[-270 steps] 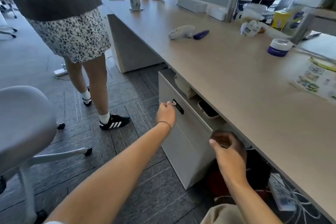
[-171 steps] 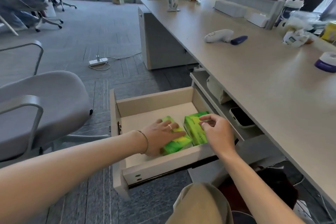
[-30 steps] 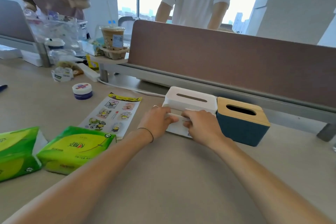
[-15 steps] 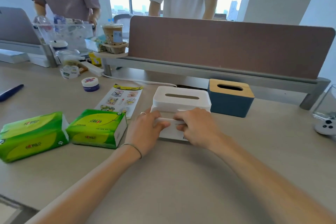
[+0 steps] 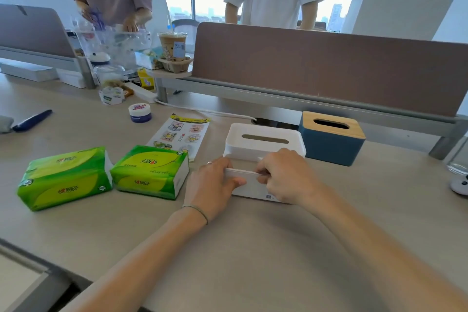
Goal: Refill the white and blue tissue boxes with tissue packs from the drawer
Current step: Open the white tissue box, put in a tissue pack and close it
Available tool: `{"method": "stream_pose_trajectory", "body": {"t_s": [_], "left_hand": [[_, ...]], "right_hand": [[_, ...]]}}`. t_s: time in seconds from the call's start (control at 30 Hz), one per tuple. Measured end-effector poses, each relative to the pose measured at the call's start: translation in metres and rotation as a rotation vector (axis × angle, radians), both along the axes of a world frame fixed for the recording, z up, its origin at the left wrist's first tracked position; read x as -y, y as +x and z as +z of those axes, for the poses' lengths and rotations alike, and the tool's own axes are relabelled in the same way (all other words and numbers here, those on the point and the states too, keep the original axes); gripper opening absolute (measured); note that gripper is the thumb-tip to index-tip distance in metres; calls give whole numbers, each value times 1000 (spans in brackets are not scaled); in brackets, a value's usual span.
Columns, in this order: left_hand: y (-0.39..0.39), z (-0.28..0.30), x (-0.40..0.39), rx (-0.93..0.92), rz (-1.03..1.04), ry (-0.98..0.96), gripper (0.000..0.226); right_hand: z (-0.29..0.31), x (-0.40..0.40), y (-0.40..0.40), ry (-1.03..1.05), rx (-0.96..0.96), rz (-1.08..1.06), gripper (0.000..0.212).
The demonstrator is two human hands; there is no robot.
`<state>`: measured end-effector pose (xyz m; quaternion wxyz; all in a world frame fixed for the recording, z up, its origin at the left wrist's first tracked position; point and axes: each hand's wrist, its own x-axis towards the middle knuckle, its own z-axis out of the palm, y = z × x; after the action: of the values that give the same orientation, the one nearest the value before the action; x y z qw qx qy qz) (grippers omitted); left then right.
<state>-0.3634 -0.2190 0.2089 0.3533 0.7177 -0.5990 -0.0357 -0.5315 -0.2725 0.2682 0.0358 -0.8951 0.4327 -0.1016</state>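
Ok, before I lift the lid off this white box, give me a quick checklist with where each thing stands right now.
1. Both hands on the white tissue box: ok. The left hand and right hand hold its near side.
2. Lid parting from the base: cannot tell. A seam shows between the hands, but the grip hides most of it.
3. Tissue packs in reach: ok. Two green tissue packs lie on the desk left of the box.
4. A pack opened: not ok. Both look sealed.
5. Blue tissue box out of the way: ok. It stands behind and right of the white one, lid on.
6. Slot empty: cannot tell.
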Motion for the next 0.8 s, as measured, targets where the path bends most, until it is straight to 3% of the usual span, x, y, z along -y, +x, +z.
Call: {"method": "stream_pose_trajectory", "body": {"t_s": [0.43,0.8], "left_hand": [[2,15,6,90,58,113,39],[1,15,6,150,70,98,43]], "right_hand": [[4,1,-2,40,74,33,14],[-6,3,-6,27,188,1,17]]}}
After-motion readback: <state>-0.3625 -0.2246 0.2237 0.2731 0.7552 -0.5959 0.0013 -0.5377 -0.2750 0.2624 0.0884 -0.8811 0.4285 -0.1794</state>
